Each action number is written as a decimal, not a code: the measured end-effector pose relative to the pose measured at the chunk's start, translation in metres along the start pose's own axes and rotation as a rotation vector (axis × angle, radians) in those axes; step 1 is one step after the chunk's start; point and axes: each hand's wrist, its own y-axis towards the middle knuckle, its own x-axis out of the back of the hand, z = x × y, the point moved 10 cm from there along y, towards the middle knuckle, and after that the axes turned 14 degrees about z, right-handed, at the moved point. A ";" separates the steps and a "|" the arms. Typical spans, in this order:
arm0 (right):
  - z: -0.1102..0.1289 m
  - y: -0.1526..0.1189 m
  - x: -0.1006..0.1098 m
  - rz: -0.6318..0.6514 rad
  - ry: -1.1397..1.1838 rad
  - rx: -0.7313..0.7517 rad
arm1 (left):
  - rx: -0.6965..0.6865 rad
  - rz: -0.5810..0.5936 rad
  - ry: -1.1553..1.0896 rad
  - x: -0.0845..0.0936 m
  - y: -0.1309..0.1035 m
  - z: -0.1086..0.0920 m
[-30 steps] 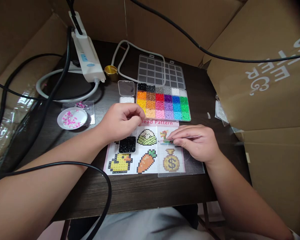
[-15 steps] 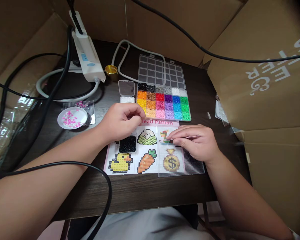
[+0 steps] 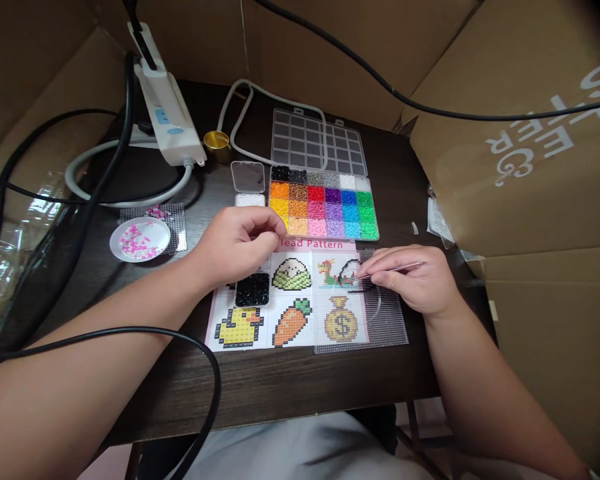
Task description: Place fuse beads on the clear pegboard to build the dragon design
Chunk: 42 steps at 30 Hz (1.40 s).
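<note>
My right hand [image 3: 413, 277] grips thin metal tweezers [image 3: 397, 268], their tip pointing left over a clear pegboard [image 3: 390, 327]. Under the tip, a curved outline and a short row of black beads [image 3: 363, 291] show on the board. The board overlaps the right side of a printed bead pattern sheet [image 3: 267, 327], with a dragon and a money bag seen through it. My left hand [image 3: 243, 241] is closed, thumb and fingertips together, above the sheet's top edge; anything between them is hidden. Just below it sits a small box of black beads [image 3: 252, 291].
Behind the sheet is an open sorting case [image 3: 325, 212] of coloured beads. A small box of white beads [image 3: 250, 200] and a gold cup [image 3: 217, 143] stand left of it. Farther left are a white dish [image 3: 150, 253] with pink beads, a power strip [image 3: 173, 127] and looping cables.
My right hand with the tweezers has moved right, uncovering the dragon picture and the black beads on the pegboard. My left hand keeps its closed pose. The whole view has shifted slightly.
</note>
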 end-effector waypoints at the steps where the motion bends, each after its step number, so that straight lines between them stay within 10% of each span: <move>1: -0.002 0.000 0.001 0.001 -0.005 -0.005 | 0.001 0.000 0.002 0.000 0.000 0.000; 42: -0.001 -0.002 0.011 -0.111 -0.044 -0.017 | -0.034 -0.001 -0.022 -0.001 0.000 -0.001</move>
